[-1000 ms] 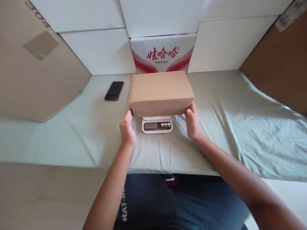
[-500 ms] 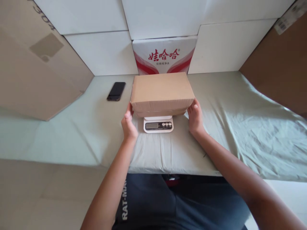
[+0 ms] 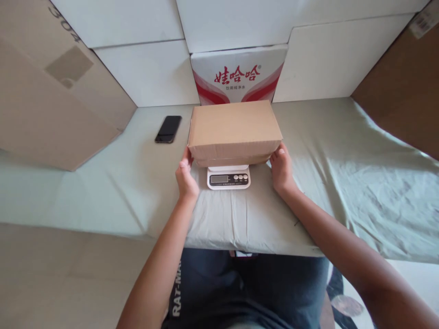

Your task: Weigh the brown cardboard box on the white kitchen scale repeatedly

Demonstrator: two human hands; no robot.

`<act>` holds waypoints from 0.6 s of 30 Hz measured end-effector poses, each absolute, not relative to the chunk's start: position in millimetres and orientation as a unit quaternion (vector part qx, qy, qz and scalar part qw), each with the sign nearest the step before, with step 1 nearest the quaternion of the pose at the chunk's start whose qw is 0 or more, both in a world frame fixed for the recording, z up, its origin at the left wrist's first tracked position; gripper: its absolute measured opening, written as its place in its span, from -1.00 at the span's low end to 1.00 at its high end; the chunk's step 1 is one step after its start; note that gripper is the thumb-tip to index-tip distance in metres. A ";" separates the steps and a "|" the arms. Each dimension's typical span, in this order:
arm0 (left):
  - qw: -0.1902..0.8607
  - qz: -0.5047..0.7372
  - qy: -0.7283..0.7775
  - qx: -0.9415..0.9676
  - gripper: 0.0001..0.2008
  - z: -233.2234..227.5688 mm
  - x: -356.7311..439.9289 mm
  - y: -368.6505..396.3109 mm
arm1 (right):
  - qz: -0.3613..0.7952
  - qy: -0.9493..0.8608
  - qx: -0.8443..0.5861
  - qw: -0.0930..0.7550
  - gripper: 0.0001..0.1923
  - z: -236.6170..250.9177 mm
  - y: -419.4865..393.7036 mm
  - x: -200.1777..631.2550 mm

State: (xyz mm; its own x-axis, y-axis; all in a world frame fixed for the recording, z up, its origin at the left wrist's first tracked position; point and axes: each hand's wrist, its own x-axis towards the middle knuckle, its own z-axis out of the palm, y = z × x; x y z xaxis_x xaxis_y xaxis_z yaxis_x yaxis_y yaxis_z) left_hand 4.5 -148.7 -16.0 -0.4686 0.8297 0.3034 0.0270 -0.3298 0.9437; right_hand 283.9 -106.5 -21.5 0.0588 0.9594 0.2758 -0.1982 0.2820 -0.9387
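Left hand (image 3: 187, 179) and right hand (image 3: 281, 168) are clamping the cardboard box (image 3: 236, 123) by its near lower corners; it is overhanging the scale (image 3: 228, 178) on both sides — contact underneath is not showing. Uneven release could be tipping it; lingering fingers, skewing any reading. Behind the scale, a white-and-red carton (image 3: 239, 75) is displaying "娃哈哈 饮用纯净水"; leftward, a large brown carton (image 3: 78, 109) is bearing "304"; nearer, trousers (image 3: 206, 283) are showing "RAT-MA".

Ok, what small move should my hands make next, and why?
Perhaps loosen your left hand and right hand slowly: both are at the box, which is over the scale with its display uncovered, and I can't tell whether the scale bears its full weight.
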 end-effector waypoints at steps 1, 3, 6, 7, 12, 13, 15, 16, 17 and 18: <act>0.290 0.696 0.502 0.424 -0.01 -15.8 4.7 -148.6 | 0.466 -0.502 -0.375 0.624 -0.30 -21.3 -107.1 283.3; 0.292 0.698 0.498 0.423 0.00 -15.4 5.0 -148.6 | 0.466 -0.501 -0.374 0.626 -0.31 -20.7 -108.4 282.3; 0.292 0.696 0.498 0.427 0.00 -15.6 4.7 -148.6 | 0.465 -0.503 -0.374 0.625 -0.31 -18.7 -110.2 280.9; 0.290 0.694 0.501 0.428 0.00 -15.7 4.4 -148.6 | 0.465 -0.501 -0.373 0.627 -0.31 -17.8 -110.7 280.5; 0.283 0.692 0.506 0.431 0.03 -16.1 3.7 -149.4 | 0.459 -0.515 -0.361 0.627 -0.37 -11.8 -114.7 278.9; 0.282 0.691 0.506 0.432 0.03 -16.0 3.8 -149.8 | 0.453 -0.524 -0.358 0.626 -0.39 -10.7 -115.9 278.6; 0.281 0.689 0.508 0.434 0.03 -15.7 4.1 -150.6 | 0.436 -0.539 -0.357 0.626 -0.42 -8.6 -118.1 278.2; 0.281 0.688 0.508 0.436 0.02 -15.5 4.3 -151.0 | 0.430 -0.543 -0.359 0.625 -0.42 -7.6 -119.1 278.0; 0.282 0.687 0.507 0.437 0.02 -15.4 4.5 -151.4 | 0.426 -0.546 -0.363 0.624 -0.42 -6.7 -119.9 277.8; 0.281 0.687 0.506 0.439 0.01 -15.3 4.7 -151.7 | 0.424 -0.549 -0.365 0.621 -0.42 -5.7 -120.5 277.5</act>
